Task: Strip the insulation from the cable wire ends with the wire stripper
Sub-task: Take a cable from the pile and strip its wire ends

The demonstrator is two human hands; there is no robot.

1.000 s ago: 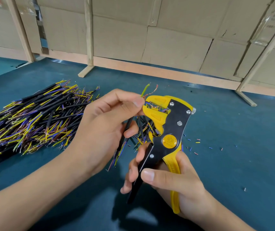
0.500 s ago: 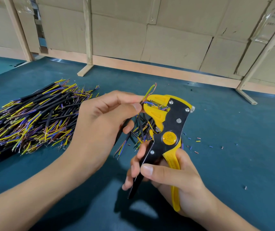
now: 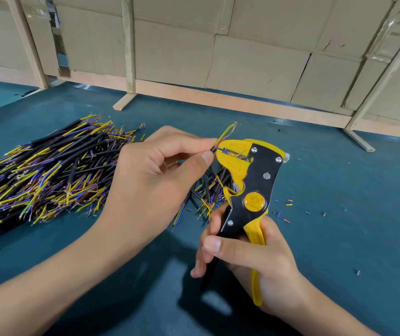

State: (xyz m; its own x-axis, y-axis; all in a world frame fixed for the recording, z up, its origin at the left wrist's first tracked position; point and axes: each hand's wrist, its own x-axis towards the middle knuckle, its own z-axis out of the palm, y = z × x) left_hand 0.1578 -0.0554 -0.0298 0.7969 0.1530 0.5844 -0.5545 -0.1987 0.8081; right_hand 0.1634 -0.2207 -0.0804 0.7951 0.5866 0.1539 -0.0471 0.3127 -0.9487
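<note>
A large heap of short black-sheathed cables with yellow, blue and brown wire ends (image 3: 46,173) lies along the left edge of the dark teal desk (image 3: 339,238), the loose ends fanned toward the middle. Just right of the heap, the person's left hand (image 3: 152,187) is raised above the desk, its grip closed as thumb and forefinger pinch one thin black cable with splayed coloured wires (image 3: 220,141). That cable's blue wire reaches into the yellow head of the yellow-and-black automatic wire stripper (image 3: 249,187), while a yellow-green wire and bare copper strands stick up above it. A smaller scatter of cables (image 3: 206,190) lies on the desk behind the tool. The right hand (image 3: 249,258) has its grip wrapped around the stripper's handles, near the desk's front edge. Small coloured insulation offcuts (image 3: 288,204) dot the desk to the right.
</note>
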